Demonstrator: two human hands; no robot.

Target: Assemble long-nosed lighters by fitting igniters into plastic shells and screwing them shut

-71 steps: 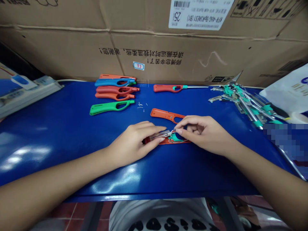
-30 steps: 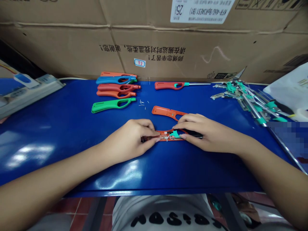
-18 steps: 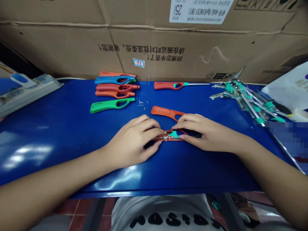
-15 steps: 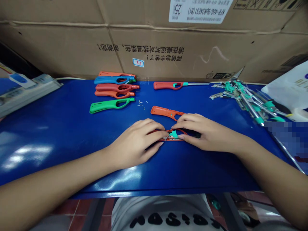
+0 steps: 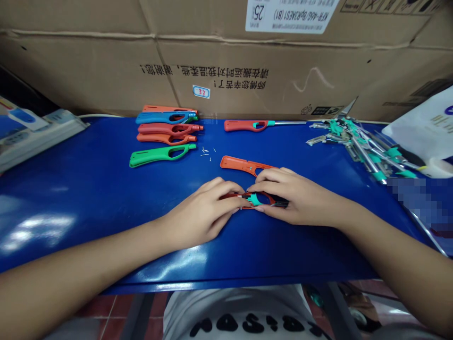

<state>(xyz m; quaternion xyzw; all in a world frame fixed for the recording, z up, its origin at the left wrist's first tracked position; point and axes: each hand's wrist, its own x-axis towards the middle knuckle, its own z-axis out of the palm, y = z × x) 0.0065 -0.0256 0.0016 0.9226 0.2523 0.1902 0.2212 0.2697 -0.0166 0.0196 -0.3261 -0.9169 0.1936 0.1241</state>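
Note:
An opened orange-red lighter shell point(image 5: 244, 208) lies on the blue table between my hands, with a teal trigger piece point(image 5: 254, 199) inside it. My left hand point(image 5: 208, 208) closes over the shell's left end, its fingertips beside the trigger. With thumb and fingers, my right hand point(image 5: 293, 193) pinches the shell's right part around the trigger. A dark, slim thing point(image 5: 281, 203) shows beneath my right palm; its kind is unclear. Just behind my right fingers lies an orange lighter shell half point(image 5: 235, 163), its right end partly covered by them.
Several coloured lighter shells lie stacked back left, a green one point(image 5: 159, 155) nearest. Small pale pins point(image 5: 205, 151) are scattered beside them. A red lighter point(image 5: 244, 125) with metal tube lies farther back. Lighter innards point(image 5: 354, 137) pile up at right. A cardboard box point(image 5: 106, 71) stands behind.
My right fingers have shifted slightly over the shell, and the trigger's curved loop now shows more plainly. My left fingertips have moved a little right towards it.

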